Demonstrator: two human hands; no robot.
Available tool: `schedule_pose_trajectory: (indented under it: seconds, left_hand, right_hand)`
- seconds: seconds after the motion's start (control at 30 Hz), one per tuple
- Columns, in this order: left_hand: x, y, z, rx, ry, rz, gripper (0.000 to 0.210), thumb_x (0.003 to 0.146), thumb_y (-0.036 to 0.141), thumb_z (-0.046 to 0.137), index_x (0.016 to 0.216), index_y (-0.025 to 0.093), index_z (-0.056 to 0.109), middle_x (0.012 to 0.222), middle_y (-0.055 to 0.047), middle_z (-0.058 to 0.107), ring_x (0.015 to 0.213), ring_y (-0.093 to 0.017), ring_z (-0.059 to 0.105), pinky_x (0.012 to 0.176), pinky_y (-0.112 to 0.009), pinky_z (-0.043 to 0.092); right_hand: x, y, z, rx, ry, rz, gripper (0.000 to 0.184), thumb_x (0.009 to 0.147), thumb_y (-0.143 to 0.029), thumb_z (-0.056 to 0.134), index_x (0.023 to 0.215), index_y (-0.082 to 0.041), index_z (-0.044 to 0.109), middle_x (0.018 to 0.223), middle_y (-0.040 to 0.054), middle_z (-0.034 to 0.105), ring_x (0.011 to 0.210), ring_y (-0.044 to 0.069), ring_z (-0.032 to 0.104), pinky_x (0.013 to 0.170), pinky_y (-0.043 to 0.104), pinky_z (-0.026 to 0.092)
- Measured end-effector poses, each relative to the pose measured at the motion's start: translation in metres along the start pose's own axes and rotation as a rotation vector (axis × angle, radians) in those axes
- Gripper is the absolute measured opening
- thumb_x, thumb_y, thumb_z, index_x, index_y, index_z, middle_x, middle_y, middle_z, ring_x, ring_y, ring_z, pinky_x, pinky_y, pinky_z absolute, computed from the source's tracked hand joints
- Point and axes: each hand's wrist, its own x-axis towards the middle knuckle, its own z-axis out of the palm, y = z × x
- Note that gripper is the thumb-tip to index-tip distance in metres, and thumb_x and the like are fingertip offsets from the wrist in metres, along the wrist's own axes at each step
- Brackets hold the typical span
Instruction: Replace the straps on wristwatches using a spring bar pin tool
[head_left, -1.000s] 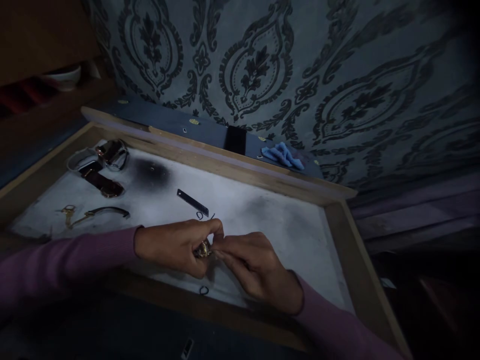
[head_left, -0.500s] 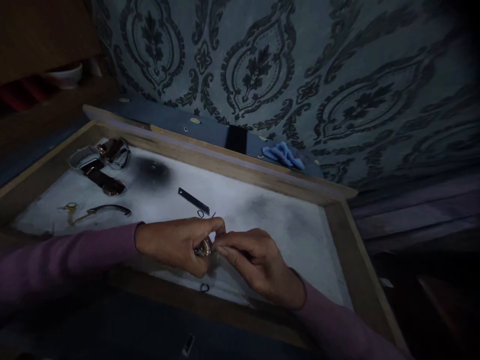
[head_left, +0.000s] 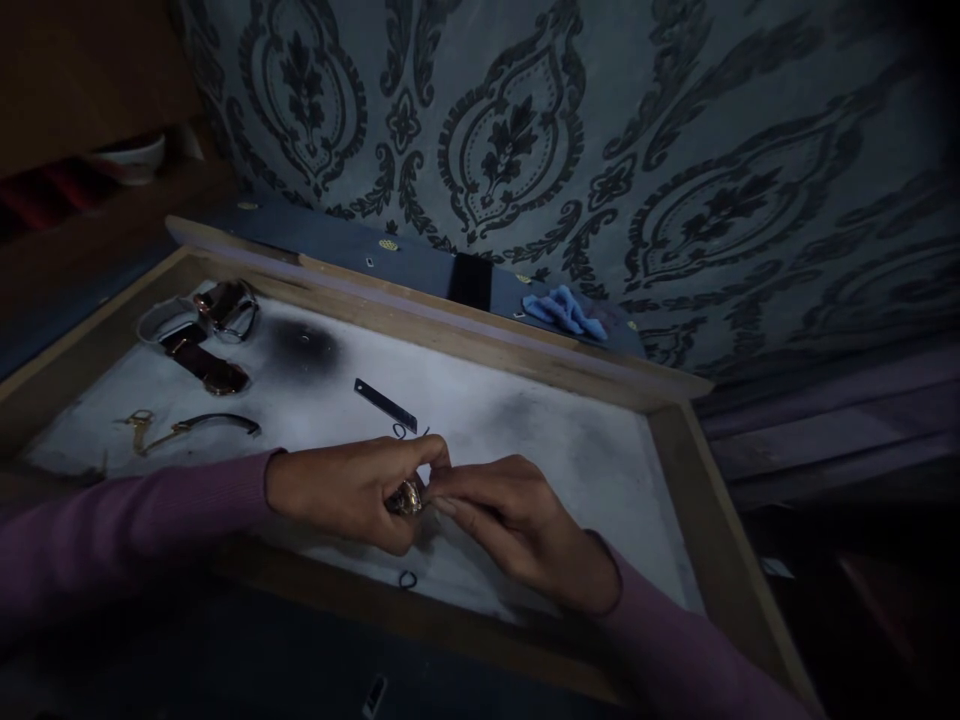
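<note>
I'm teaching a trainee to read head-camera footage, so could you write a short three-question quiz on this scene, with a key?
1. True or false: the blue cloth lies beyond the far edge of the wooden tray.
2. Which hand is wrapped around the shiny metal piece?
3. Fill in: the flat dark strip lies on the tray's ____ floor.

Key: 1. True. 2. The left hand. 3. White.

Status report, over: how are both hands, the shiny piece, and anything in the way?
Left hand gripping shiny piece. Right hand pinched close beside it, contact unclear. Flat dark strip lies beyond hands, not blocking.
</note>
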Motion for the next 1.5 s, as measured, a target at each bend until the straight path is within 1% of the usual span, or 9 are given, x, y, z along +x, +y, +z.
schedule_pose_trajectory:
  seconds: [0.2,0.37,0.53,0.8,1.0,1.13,1.2,1.37,1.5]
  left_hand:
    - [0.000,-0.003,0.001,0.021,0.011,0.006,0.027,0.070,0.009,0.059,0.085,0.022,0.040,0.064,0.008,0.040,0.054,-0.009,0.039,0.044,-0.020,0.028]
    - [0.000,-0.002,0.000,0.028,0.019,0.019,0.027,0.071,0.007,0.058,0.085,0.021,0.040,0.064,0.009,0.040,0.052,-0.007,0.038,0.044,-0.019,0.027]
    - [0.000,0.000,0.001,-0.006,-0.031,0.004,0.027,0.071,0.007,0.056,0.085,0.021,0.039,0.061,0.010,0.039,0.049,-0.007,0.037,0.041,-0.018,0.026]
    - [0.000,-0.003,0.001,0.011,0.010,0.010,0.024,0.070,0.009,0.057,0.085,0.021,0.041,0.065,0.008,0.042,0.054,-0.008,0.039,0.045,-0.020,0.028]
    - [0.000,-0.004,-0.002,-0.060,0.005,0.001,0.023,0.071,0.008,0.055,0.086,0.021,0.042,0.067,0.008,0.041,0.056,-0.008,0.038,0.048,-0.021,0.030]
    - [0.000,-0.003,-0.001,-0.104,0.004,-0.016,0.024,0.073,0.009,0.052,0.092,0.021,0.043,0.071,0.007,0.046,0.058,-0.009,0.042,0.051,-0.021,0.033]
    - [0.000,-0.002,-0.002,-0.114,0.010,-0.017,0.024,0.074,0.009,0.051,0.093,0.020,0.044,0.070,0.007,0.047,0.058,-0.009,0.042,0.052,-0.021,0.033]
    - [0.000,0.006,-0.002,-0.157,0.018,-0.079,0.021,0.079,0.014,0.053,0.094,0.021,0.041,0.069,0.007,0.053,0.058,-0.009,0.047,0.053,-0.021,0.037]
    - [0.000,0.006,-0.002,-0.239,0.047,-0.110,0.018,0.083,0.023,0.054,0.095,0.022,0.040,0.074,0.005,0.054,0.062,-0.011,0.052,0.056,-0.024,0.043]
  right_hand:
    - [0.000,0.001,0.000,0.054,-0.027,0.023,0.020,0.097,-0.020,0.050,0.094,-0.014,0.069,0.069,0.0043,0.070,0.053,0.010,0.060,0.052,0.021,0.045]
    - [0.000,0.001,0.001,0.000,0.005,0.003,0.020,0.097,-0.018,0.050,0.093,-0.014,0.069,0.067,0.0038,0.069,0.052,0.010,0.060,0.052,0.021,0.044]
    - [0.000,0.000,0.001,-0.029,-0.002,-0.003,0.020,0.096,-0.015,0.049,0.093,-0.013,0.068,0.063,0.0031,0.068,0.050,0.010,0.059,0.050,0.021,0.043]
    - [0.001,0.002,0.001,0.015,0.022,0.035,0.020,0.097,-0.017,0.050,0.096,-0.015,0.070,0.068,0.0027,0.070,0.052,0.009,0.059,0.051,0.021,0.043]
    - [0.004,-0.002,-0.005,0.133,0.121,0.135,0.020,0.097,-0.020,0.050,0.091,-0.017,0.068,0.068,0.0004,0.066,0.055,0.009,0.058,0.052,0.021,0.043]
    - [0.004,-0.002,-0.006,0.233,0.160,0.268,0.022,0.098,-0.024,0.046,0.086,-0.017,0.061,0.058,-0.0047,0.049,0.049,0.008,0.043,0.048,0.021,0.036]
    - [0.004,0.000,-0.005,0.267,0.171,0.319,0.022,0.100,-0.027,0.042,0.086,-0.018,0.057,0.058,-0.0056,0.043,0.051,0.009,0.041,0.049,0.022,0.035]
    - [0.003,0.004,-0.003,0.283,0.179,0.388,0.026,0.102,-0.033,0.038,0.083,-0.019,0.048,0.064,-0.0045,0.043,0.056,0.010,0.040,0.053,0.023,0.035]
    - [0.004,0.002,-0.002,0.287,0.161,0.433,0.024,0.099,-0.036,0.044,0.083,-0.019,0.048,0.066,-0.0048,0.041,0.057,0.010,0.038,0.052,0.023,0.033]
